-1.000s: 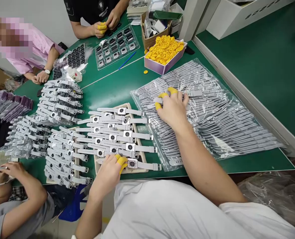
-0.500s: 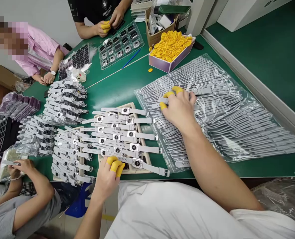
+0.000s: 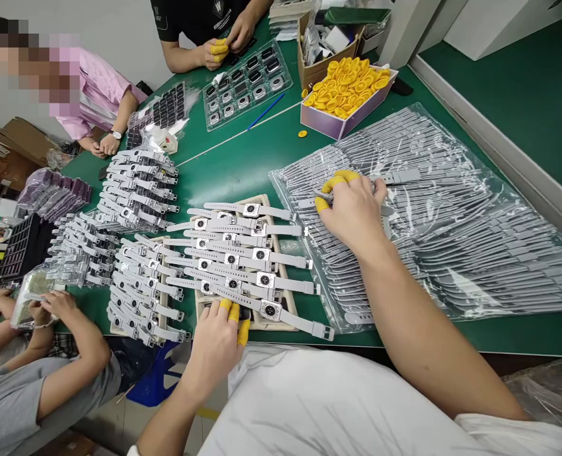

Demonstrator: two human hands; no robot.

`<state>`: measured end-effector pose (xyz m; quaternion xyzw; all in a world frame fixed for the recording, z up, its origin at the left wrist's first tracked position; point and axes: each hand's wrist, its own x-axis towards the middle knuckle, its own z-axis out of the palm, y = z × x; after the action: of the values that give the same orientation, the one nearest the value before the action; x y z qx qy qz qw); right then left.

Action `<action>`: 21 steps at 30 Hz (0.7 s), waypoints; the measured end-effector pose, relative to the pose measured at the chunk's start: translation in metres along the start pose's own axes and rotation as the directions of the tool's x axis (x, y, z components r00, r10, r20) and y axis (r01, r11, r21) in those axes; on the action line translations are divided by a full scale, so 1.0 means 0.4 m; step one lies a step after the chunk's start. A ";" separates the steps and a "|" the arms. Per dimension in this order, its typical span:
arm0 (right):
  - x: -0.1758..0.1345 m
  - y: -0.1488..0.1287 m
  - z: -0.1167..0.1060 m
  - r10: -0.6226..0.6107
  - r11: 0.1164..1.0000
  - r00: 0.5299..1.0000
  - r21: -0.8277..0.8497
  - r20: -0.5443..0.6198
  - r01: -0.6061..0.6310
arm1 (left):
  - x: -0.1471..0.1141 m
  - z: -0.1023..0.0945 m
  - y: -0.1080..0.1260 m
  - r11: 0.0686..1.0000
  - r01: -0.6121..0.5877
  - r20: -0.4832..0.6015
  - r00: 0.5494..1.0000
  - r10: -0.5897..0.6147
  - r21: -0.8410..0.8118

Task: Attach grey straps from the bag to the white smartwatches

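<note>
Grey watch (image 3: 270,310) now slants more steeply across the pale, rounded tray (image 3: 287,302); right grip (image 3: 355,211) pinches a flat strap (image 3: 324,196); left grip (image 3: 218,339): cannot tell.

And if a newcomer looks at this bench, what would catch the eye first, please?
Probably the bright yellow finger cots, heaped in a box at the far side of the green table. Next, the wide spread of grey straps in clear plastic on the right, with the right hand over it. Left of that, watches lie across a pale tray, the left hand at its near edge.
</note>
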<state>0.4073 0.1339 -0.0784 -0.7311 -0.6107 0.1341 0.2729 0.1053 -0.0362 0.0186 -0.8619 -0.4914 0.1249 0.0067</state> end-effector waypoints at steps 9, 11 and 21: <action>-0.005 -0.057 -0.057 -0.014 0.985 0.989 0.170 -0.149 0.040 | -0.010 0.017 -0.046 0.996 -0.052 0.019 0.998 0.053 -0.072; -0.013 -0.070 -0.066 0.029 0.951 0.985 0.309 -0.170 0.026 | -0.003 -0.022 -0.067 0.974 -0.034 0.043 0.998 0.045 -0.223; -0.053 -0.146 -0.040 -0.073 0.149 0.967 0.961 0.246 -0.233 | 0.285 -0.160 -0.061 0.493 -0.235 -0.369 0.909 -0.194 -0.838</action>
<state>0.3632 0.1159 -0.0353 -0.3868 -0.3632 0.5981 0.6007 0.1542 0.0803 0.0600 -0.7576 -0.4622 -0.3265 -0.3251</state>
